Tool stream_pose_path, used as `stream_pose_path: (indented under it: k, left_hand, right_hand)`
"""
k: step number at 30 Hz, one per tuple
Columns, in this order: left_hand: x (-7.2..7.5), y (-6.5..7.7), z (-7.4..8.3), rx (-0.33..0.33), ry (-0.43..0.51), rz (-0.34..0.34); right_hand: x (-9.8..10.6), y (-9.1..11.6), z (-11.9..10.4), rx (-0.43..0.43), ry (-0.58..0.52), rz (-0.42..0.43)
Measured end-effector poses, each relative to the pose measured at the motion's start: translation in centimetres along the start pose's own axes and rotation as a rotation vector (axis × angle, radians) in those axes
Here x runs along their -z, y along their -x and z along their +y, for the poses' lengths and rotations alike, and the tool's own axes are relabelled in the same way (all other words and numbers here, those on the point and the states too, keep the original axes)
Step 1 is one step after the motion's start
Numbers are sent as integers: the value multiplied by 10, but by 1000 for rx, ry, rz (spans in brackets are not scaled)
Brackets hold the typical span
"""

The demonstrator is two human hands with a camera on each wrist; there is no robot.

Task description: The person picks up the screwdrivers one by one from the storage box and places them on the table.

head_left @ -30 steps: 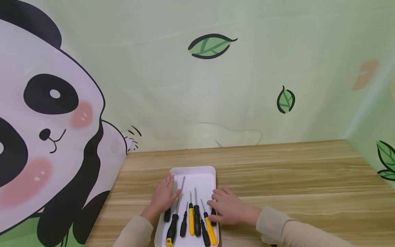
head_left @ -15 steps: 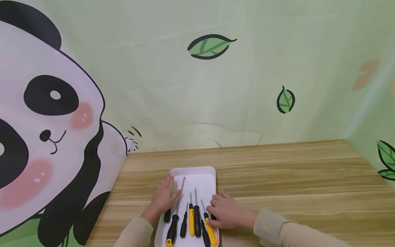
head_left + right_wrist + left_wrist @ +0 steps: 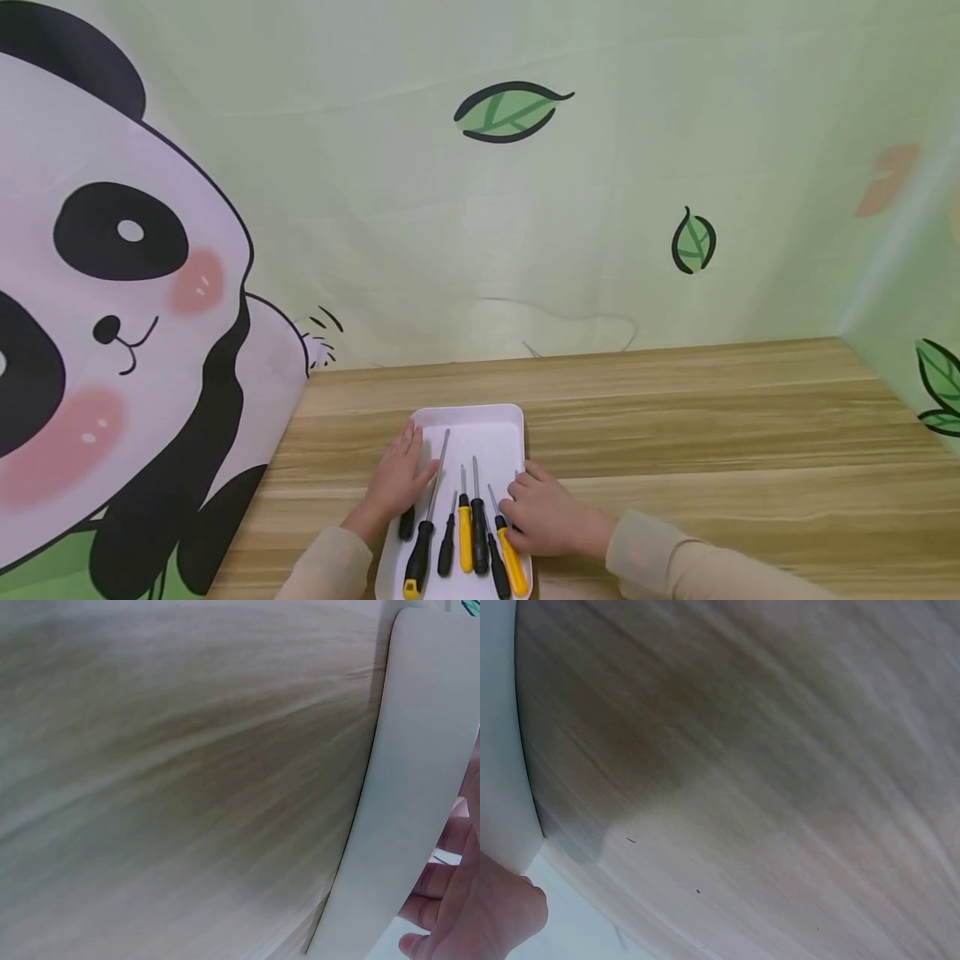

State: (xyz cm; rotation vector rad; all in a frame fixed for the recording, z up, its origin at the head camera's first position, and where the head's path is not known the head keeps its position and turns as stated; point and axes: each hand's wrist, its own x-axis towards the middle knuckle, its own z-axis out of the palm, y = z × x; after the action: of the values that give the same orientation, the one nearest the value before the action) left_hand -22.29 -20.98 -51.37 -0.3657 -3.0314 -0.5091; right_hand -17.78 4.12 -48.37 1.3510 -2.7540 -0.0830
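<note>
A white tray [image 3: 495, 417] holds several screwdrivers with black or yellow handles. My left hand [image 3: 393, 475] rests over its left rim with fingers straight, its thumb reaching near the shaft of a long screwdriver [image 3: 422, 546] with a black and yellow handle. Beneath that hand shows another black handle [image 3: 407, 523]. At the right rim my right hand [image 3: 547, 512] curls its fingers and thumb around a black-handled screwdriver, mostly hidden under the hand. Beside it lies a yellow-handled screwdriver [image 3: 512, 560]. In the right wrist view, curled fingers [image 3: 431, 889] reach over the tray's side wall [image 3: 405, 765].
The tray stands on a wood-grain table [image 3: 712, 433], at its left part. Behind rises a pale green backdrop [image 3: 375, 208] with a printed panda [image 3: 112, 333] and leaves. More yellow- and black-handled screwdrivers [image 3: 466, 537] lie side by side mid-tray.
My right hand has shifted slightly left and its fingers have curled in, covering the black handle at the right rim that showed before. The left hand has stayed in place.
</note>
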Motion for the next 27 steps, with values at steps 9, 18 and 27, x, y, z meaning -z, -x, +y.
stream_pose_path:
  k: [9, 18, 27]
  left_hand:
    - [0, 1, -1, 13, 16, -8]
    - [0, 1, -1, 10, 23, -3]
    - [0, -1, -2, 8, 8, -6]
  right_hand:
    - [-7, -9, -8, -83, 63, 88]
    - [-7, -16, -13, -163, -4, 61]
    - [-10, -20, -16, -250, -75, 66]
